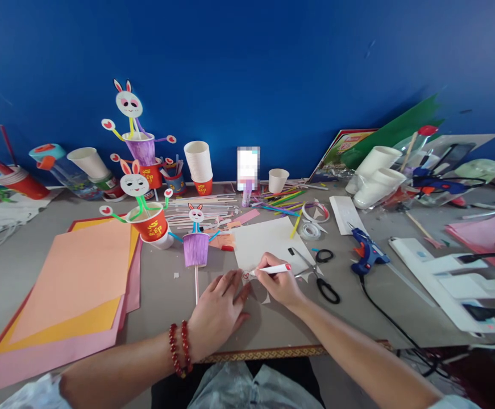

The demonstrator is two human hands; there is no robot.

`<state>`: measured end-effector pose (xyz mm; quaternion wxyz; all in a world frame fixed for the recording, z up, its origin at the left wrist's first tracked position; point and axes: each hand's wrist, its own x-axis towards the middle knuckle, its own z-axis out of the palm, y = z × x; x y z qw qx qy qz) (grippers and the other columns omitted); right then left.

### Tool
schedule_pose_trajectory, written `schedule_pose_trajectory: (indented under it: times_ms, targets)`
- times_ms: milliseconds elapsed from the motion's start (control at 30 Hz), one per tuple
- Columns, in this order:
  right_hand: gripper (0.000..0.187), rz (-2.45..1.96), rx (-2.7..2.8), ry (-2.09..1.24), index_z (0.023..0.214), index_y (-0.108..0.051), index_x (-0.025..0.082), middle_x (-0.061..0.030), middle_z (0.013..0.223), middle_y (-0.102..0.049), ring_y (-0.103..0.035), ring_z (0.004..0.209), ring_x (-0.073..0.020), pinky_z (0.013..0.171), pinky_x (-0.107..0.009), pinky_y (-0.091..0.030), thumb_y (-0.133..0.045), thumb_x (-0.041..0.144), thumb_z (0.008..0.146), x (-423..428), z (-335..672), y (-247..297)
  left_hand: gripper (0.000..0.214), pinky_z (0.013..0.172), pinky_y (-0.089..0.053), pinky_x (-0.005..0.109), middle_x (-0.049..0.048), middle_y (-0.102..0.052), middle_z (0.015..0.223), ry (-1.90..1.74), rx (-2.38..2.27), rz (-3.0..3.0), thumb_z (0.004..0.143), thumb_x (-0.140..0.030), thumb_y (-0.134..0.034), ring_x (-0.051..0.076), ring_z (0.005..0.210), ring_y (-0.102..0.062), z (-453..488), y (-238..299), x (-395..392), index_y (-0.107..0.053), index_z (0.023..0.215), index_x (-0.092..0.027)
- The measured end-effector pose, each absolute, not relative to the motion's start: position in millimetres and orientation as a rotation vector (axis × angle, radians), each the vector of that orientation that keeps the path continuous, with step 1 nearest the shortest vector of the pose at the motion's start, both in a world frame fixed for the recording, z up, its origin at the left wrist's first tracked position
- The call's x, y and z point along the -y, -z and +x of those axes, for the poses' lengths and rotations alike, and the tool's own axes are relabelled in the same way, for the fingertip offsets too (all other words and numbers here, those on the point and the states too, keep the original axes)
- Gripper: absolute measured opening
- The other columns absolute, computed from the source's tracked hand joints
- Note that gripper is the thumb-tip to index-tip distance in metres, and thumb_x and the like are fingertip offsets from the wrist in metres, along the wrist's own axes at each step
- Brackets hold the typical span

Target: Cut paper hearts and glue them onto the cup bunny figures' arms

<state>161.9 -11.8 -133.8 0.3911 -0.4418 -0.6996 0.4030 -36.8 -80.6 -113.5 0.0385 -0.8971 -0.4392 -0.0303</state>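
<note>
Bench [157, 318]: grey top, patterned trim along the near edge, far edge against a blue wall [247, 68].
Right hand [282, 287]: fingers clamped on a marker, near the middle of the near edge.
Marker [276, 269]: white, red at its rear end, tip down at a paper piece.
Paper piece [246, 276]: small, white, with a red heart-like outline; lies between the hands, toward the near edge.
Left hand [220, 305]: palm down, fingers extended, fingertips at the paper piece; whether they press on it I cannot tell from here. Red bead bracelet [184, 343] at the wrist.
White sheet [262, 238]: just beyond the hands.
Scissors [327, 289]: black handles, right of the right hand, blades apart.
Glue gun [369, 254]: blue, farther toward the right edge.
Power strip [428, 272]: white, plugs inserted, near the right corner.
Purple cup figure [196, 251]: rabbit head on top, beyond the left hand.
Red cup figure [150, 224]: rabbit head, left of the purple one.
Coloured paper [80, 267]: peach, yellow and pink sheets, overlapping, by the near left corner.
</note>
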Motion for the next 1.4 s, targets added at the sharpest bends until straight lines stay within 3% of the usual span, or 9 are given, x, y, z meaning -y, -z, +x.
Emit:
schedule_pose_trajectory:
  times_ms: [567,1400]
  targets:
    - [0.015,-1.122,1.955,-0.99,0.072,-0.052,0.022,0.0041,0.06,-0.052,-0.046,0.054,-0.0129,0.053,-0.024,-0.034,-0.056,0.025,0.087,11.2,160.9,131.1,0.057,0.107,-0.039,0.042,0.0164,-0.052,0.148,0.092,1.341,-2.754,0.098,-0.054,-0.043,0.029,0.134,-0.046,-36.2,114.3,80.6,-0.054,0.14,-0.017]
    - [0.017,-1.135,1.966,-0.987,0.071,-0.049,0.023,0.0043,0.059,-0.051,-0.045,0.053,-0.0129,0.053,-0.024,-0.034,-0.055,0.025,0.087,11.0,160.7,131.5,0.058,0.108,-0.038,0.042,0.0168,-0.05,0.149,0.1,1.35,-2.756,0.099,-0.054,-0.042,0.03,0.135,-0.046,-36.3,116.0,81.1,-0.051,0.142,-0.017]
